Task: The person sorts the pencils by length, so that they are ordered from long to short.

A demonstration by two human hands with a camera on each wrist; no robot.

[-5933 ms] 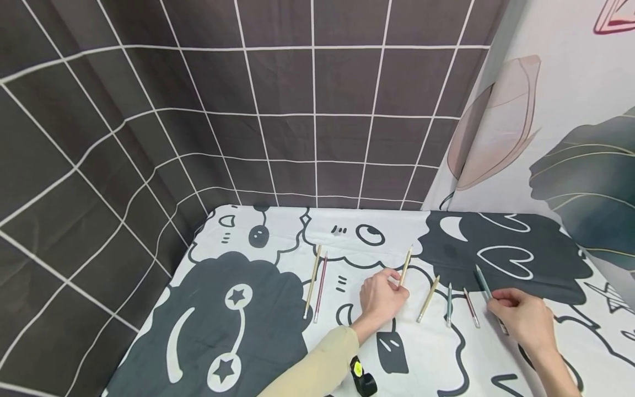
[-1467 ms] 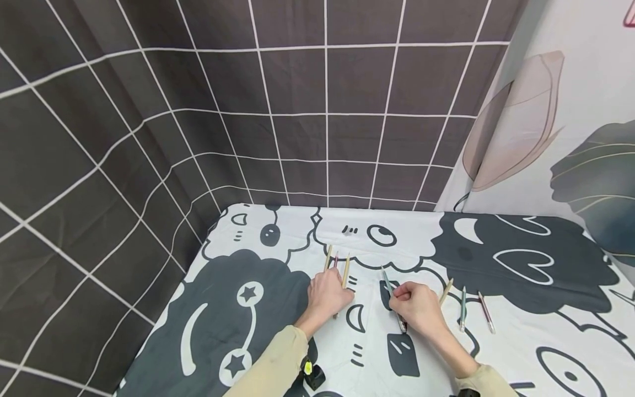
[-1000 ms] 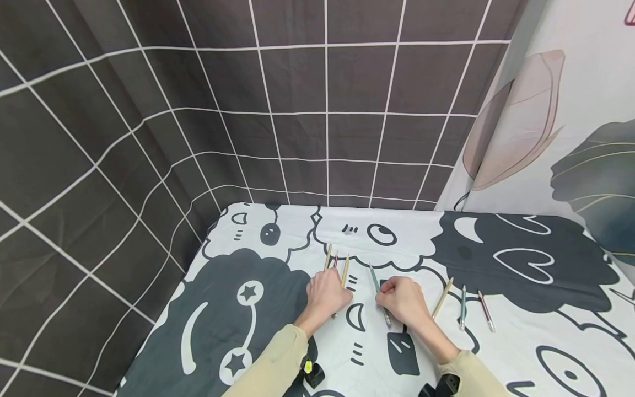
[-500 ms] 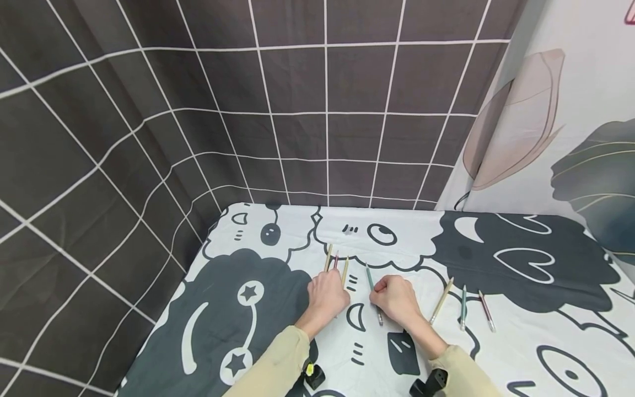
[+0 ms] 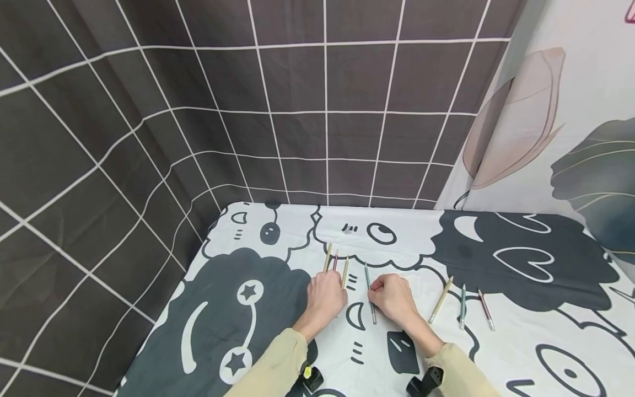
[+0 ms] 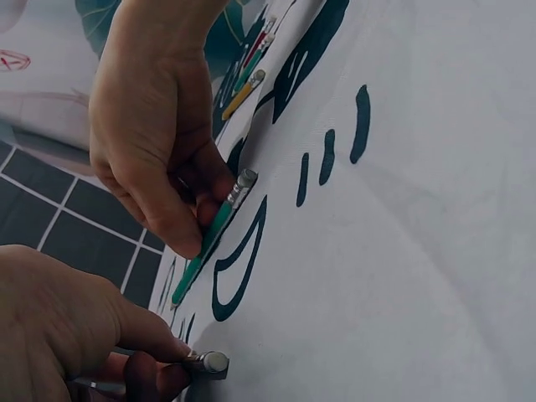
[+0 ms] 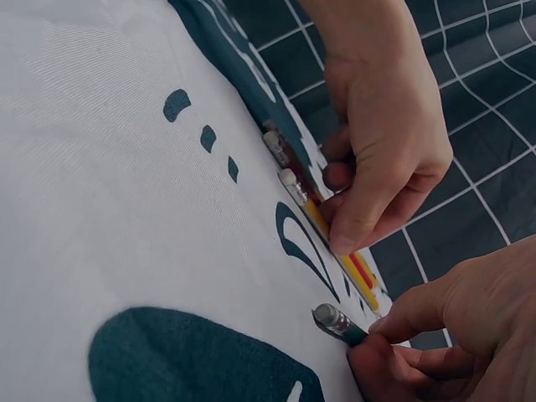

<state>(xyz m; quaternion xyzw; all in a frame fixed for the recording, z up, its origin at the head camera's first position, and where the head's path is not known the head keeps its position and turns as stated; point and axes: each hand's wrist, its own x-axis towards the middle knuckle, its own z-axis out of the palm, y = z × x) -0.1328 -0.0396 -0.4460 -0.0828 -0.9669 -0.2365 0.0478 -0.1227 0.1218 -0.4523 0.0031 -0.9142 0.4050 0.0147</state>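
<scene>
My left hand (image 5: 324, 298) pinches a yellow pencil (image 5: 345, 273) lying on the patterned cloth, its eraser end visible in the right wrist view. Close on its left lie another yellow pencil (image 5: 328, 256) and a red pencil (image 5: 335, 260), both partly hidden behind that hand. To the right, my right hand (image 5: 392, 298) pinches a green pencil (image 5: 367, 278) between thumb and fingers, point facing away from me. The left wrist view shows this green pencil (image 6: 209, 243) slanting down along the cloth, its metal band and eraser toward me. A gap separates the two held pencils.
Right of my right hand lie a yellow pencil (image 5: 440, 300), a second green pencil (image 5: 463, 309) and a second red pencil (image 5: 486, 311), spaced apart. The cloth (image 5: 278, 342) has black-and-white cartoon prints. A dark gridded curtain (image 5: 347, 138) hangs behind it.
My left hand has brought its yellow pencil left, beside the red one. My right hand has carried the green pencil from the far right to near it, lately shifting slightly left and straightening it.
</scene>
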